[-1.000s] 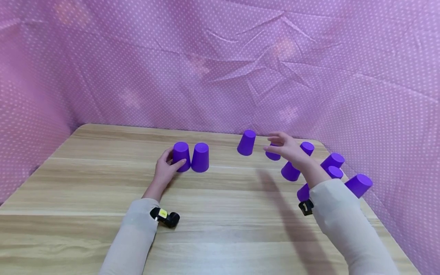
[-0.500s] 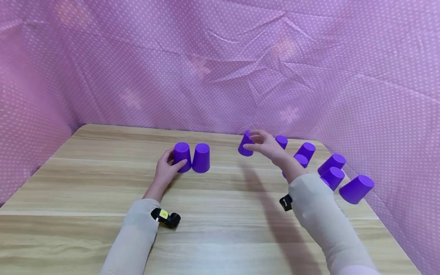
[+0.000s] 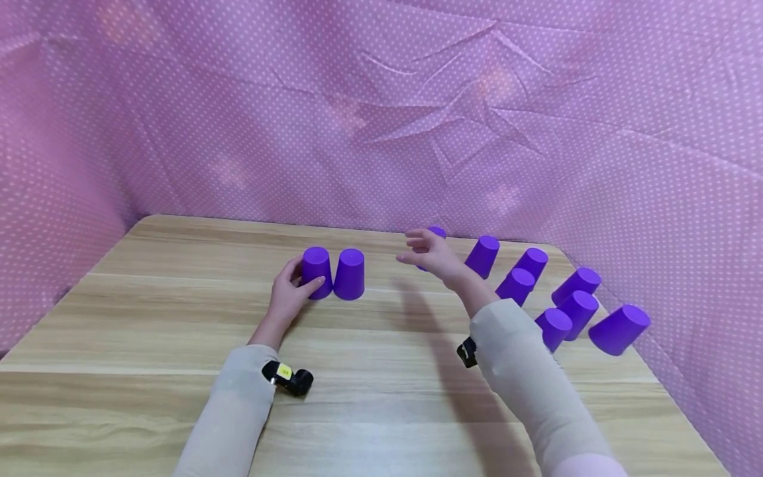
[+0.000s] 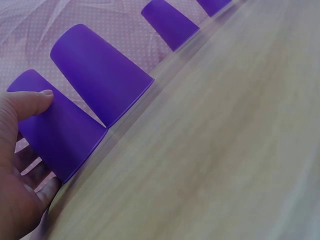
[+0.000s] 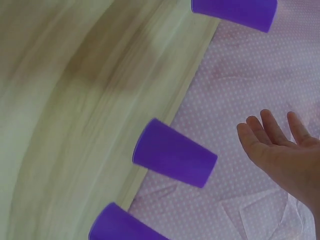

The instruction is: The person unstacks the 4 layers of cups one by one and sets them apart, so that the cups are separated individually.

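Two purple plastic cups stand upside down side by side at the middle of the table. My left hand (image 3: 287, 293) holds the left cup (image 3: 316, 271), thumb on its near side and fingers on its far side. The right cup (image 3: 349, 275) of the pair stands close beside it; their bases touch or nearly touch in the left wrist view. My right hand (image 3: 438, 257) hovers above the table with nothing in it, fingers loosely extended. Behind it, a further purple cup (image 3: 438, 232) is partly hidden. The right wrist view shows the hand (image 5: 285, 157) apart from the cups.
Several more upside-down purple cups, such as one at the back (image 3: 483, 256) and one at the far right (image 3: 620, 329), stand on the right side of the wooden table (image 3: 369, 397). A pink dotted cloth (image 3: 381, 132) hangs behind and beside it.
My right hand has moved left through the air, away from the right-hand cups, uncovering several of them and now covering the back cup. My left hand has stayed on its cup.
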The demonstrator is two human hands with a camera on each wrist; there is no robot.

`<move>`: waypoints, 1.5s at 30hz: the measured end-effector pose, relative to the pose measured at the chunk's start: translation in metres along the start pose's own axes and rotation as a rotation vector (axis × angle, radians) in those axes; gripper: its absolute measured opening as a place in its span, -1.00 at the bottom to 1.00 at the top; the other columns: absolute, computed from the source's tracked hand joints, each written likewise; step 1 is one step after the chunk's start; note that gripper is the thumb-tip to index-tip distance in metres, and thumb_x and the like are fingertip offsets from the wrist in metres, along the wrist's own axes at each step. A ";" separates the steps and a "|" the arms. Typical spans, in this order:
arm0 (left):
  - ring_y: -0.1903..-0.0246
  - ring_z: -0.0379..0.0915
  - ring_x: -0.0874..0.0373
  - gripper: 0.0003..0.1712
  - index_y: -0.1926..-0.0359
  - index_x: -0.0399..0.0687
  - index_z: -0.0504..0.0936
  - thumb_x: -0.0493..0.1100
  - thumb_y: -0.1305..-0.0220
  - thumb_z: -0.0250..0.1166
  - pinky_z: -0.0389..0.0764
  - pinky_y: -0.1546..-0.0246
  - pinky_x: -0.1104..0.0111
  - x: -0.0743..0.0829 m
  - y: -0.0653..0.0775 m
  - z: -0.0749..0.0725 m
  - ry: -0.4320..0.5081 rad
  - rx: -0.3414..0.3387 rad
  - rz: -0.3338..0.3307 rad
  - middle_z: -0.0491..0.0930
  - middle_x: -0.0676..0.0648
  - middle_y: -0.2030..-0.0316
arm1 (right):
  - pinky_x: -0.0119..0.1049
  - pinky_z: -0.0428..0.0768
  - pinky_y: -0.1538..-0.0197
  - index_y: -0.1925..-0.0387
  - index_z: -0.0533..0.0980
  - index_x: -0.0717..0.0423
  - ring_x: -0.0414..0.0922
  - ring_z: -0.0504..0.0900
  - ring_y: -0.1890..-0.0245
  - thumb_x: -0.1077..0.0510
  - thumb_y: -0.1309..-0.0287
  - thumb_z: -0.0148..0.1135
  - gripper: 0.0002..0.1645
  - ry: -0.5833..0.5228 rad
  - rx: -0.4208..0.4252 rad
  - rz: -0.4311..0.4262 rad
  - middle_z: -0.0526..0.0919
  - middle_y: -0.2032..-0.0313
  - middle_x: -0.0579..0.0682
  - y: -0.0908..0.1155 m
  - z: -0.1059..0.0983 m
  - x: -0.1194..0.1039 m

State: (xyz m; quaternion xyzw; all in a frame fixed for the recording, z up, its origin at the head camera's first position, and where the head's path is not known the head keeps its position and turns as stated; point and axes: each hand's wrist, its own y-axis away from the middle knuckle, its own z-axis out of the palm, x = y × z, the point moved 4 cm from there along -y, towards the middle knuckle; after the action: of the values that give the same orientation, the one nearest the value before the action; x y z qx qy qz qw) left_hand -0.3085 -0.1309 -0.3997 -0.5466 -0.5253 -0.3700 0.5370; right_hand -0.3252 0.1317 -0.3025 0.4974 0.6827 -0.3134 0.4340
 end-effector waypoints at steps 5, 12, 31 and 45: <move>-0.06 0.19 -0.11 -0.27 -0.19 -0.25 0.18 -0.27 0.01 0.28 0.25 -0.07 0.23 -0.001 -0.001 0.000 0.002 0.003 -0.011 0.25 -0.33 -0.08 | -0.12 0.31 -0.06 -0.13 0.22 0.17 0.10 0.23 -0.08 0.13 0.11 0.28 -0.27 0.013 0.005 -0.002 0.30 -0.07 0.21 -0.006 0.015 0.001; -0.05 0.21 -0.11 -0.26 -0.19 -0.25 0.17 -0.27 0.02 0.28 0.27 -0.06 0.24 -0.001 -0.001 0.001 0.009 -0.002 -0.015 0.26 -0.32 -0.08 | -0.16 0.32 -0.06 -0.14 0.22 0.19 0.06 0.24 -0.08 0.11 0.10 0.28 -0.25 0.029 -0.009 0.024 0.31 -0.08 0.20 -0.012 0.034 0.004; -0.07 0.18 -0.05 -0.29 -0.18 -0.24 0.21 -0.27 0.03 0.29 0.23 -0.08 0.27 0.000 0.001 0.000 0.013 0.010 0.026 0.27 -0.28 -0.07 | -0.11 0.33 -0.04 -0.14 0.21 0.23 0.11 0.26 -0.07 0.18 0.15 0.30 -0.24 -0.084 0.025 0.059 0.29 -0.07 0.27 -0.027 0.071 0.019; -0.07 0.17 -0.04 -0.28 -0.18 -0.23 0.20 -0.26 0.02 0.29 0.23 -0.08 0.28 0.001 0.002 0.000 0.006 0.008 0.010 0.27 -0.28 -0.06 | -0.21 0.44 0.05 -0.06 0.30 0.26 0.04 0.41 0.07 0.28 0.19 0.31 -0.32 -0.192 0.068 0.049 0.41 0.03 0.22 -0.035 0.095 0.022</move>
State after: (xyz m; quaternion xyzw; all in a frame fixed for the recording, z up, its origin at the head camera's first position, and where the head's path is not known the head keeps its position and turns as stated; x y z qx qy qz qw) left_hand -0.3067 -0.1309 -0.3995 -0.5462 -0.5223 -0.3668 0.5426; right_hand -0.3350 0.0481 -0.3627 0.4962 0.6146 -0.3719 0.4876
